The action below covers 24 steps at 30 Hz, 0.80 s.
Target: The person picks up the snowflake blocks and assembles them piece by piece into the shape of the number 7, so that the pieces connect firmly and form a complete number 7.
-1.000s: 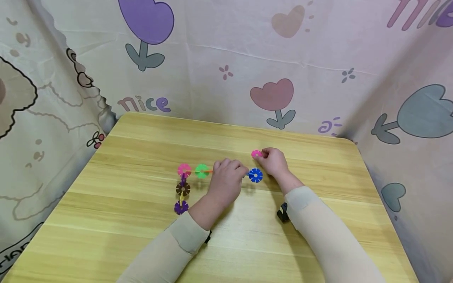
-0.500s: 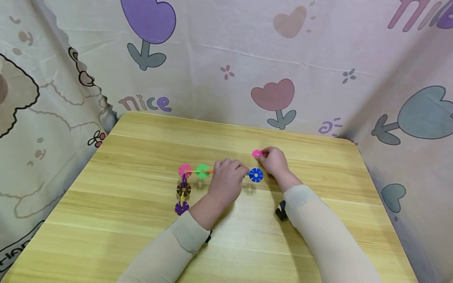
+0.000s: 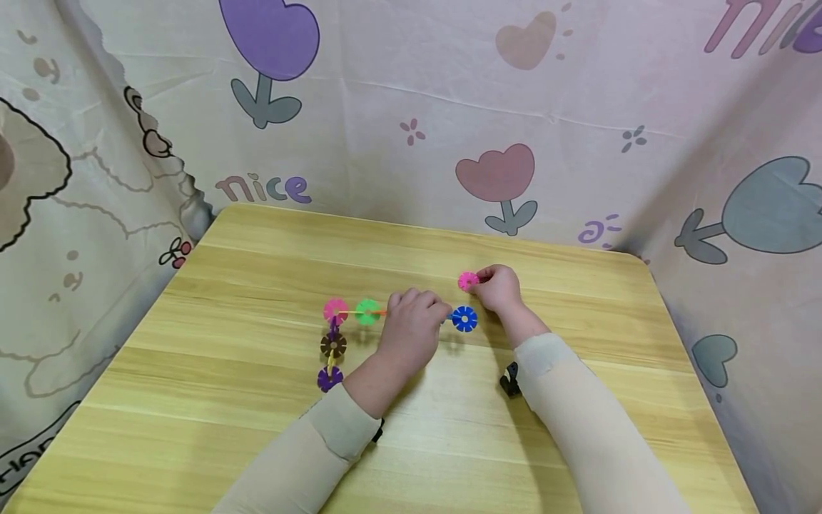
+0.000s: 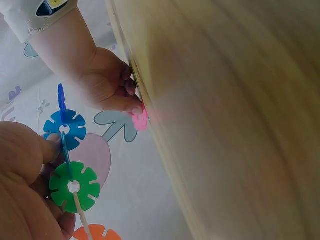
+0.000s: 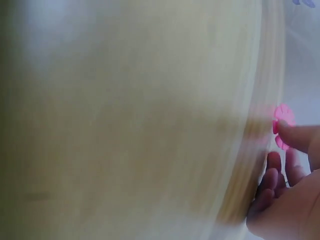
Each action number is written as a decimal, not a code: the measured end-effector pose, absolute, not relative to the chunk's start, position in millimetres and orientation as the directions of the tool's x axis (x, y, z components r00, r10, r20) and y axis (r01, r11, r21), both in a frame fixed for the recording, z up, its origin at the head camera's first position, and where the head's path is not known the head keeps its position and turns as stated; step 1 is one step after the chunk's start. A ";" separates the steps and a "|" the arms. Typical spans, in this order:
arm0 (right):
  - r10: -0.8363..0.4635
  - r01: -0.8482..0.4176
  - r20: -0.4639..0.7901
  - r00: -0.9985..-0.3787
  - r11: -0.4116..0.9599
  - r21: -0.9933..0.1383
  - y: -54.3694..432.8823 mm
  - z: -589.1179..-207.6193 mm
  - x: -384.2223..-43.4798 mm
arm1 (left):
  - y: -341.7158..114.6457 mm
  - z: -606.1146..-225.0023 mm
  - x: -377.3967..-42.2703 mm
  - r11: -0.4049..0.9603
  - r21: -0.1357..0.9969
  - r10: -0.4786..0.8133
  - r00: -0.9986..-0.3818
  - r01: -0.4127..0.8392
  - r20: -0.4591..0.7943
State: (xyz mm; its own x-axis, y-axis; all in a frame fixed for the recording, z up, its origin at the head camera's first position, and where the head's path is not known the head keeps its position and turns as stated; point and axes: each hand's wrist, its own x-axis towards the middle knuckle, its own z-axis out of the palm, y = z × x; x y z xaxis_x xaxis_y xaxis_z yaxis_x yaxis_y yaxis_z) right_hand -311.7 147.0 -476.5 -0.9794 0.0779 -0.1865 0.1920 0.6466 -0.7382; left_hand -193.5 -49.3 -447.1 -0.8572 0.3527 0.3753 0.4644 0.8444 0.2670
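My left hand [image 3: 411,330] grips the middle of a chain of slotted plastic snowflake discs. From under it, on the left, come a green disc [image 3: 368,312] and a pink corner disc [image 3: 333,309], where the chain bends toward me through a brown disc [image 3: 333,345] to a purple disc [image 3: 330,379]. A blue disc [image 3: 465,319] stands at the chain's right end. In the left wrist view, the fingers hold near a light-blue disc [image 4: 75,132] and another green disc [image 4: 86,186]. Beyond the blue end, my right hand [image 3: 502,290] pinches a loose pink disc [image 3: 467,280] low at the tabletop.
The wooden table [image 3: 257,257] reaches back to a hanging cloth [image 3: 398,86] printed with flowers and hearts. More cloth hangs at both sides. A black wrist device [image 3: 511,382] sits below the right sleeve.
The pink disc in my right hand has tilted and shifted very slightly in the fingers. My left hand and the chain keep their place.
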 end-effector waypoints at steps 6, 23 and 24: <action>0.126 0.207 -0.164 -0.978 0.550 -0.809 151.3 -476.9 -308.4 | -47.9 -448.7 -193.8 0.849 0.258 0.350 -0.857 0.461 0.378; 0.026 0.012 0.000 -1.000 0.467 -0.884 180.6 -471.4 -265.6 | -48.4 -447.3 -196.6 0.858 0.282 0.329 -0.881 0.429 0.339; 0.017 -0.002 0.011 -1.000 0.468 -0.884 181.1 -470.6 -262.4 | -48.7 -447.6 -196.7 0.860 0.284 0.323 -0.884 0.423 0.337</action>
State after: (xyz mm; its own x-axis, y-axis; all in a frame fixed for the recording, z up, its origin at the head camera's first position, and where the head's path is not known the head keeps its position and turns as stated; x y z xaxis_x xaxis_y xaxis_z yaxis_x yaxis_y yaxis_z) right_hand -262.4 181.1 -470.6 -0.9998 0.0169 0.0109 -0.0017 0.4677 -0.8839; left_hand -196.7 -48.7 -447.6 -0.8842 0.3235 0.3371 0.4231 0.8604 0.2841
